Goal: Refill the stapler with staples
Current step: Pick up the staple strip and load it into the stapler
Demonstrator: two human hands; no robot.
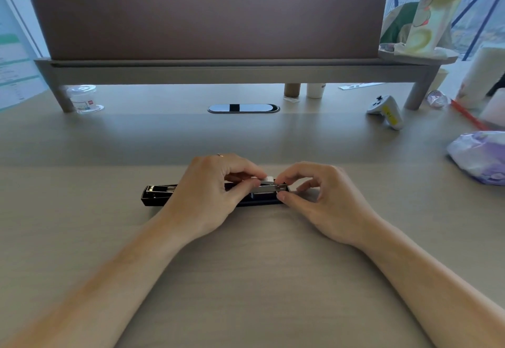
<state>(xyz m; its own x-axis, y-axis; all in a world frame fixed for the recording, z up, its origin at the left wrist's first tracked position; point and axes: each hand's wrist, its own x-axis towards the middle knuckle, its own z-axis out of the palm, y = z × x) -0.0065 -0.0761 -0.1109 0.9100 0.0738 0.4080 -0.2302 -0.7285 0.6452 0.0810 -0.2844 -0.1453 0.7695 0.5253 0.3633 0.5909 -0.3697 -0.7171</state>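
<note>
Stapler (155, 197): I see it lying flat and lengthwise on the desk (246, 279), right in front of me, black body, opened out, its middle hidden under my hands.
Staple channel (266, 189): the silver rail shows at the stapler's right end, between my two hands.
Staples (269, 179): a small pale strip sits at my fingertips just above the rail; I cannot tell if it is seated yet.
Left hand (210, 191): curled over the stapler body, thumb and forefinger pinching the strip.
Right hand (317, 191): fingers bent in, tips touching the rail's end, steadying it; nothing closed inside the palm that I can see.
Risk, misfeed: I judge the strip could go in crooked and jam, since my own fingers hide the channel.
Risk, breakage: a hard pinch may snap the strip and scatter staples.
Risk, slip: the stapler could slide on the smooth desk if I push sideways.
Around: controller (385, 112), crumpled plastic bag (481, 156) and clear tub (83, 98), all well apart.
In the way: nothing on the desk near the stapler; only my hands block the view.
</note>
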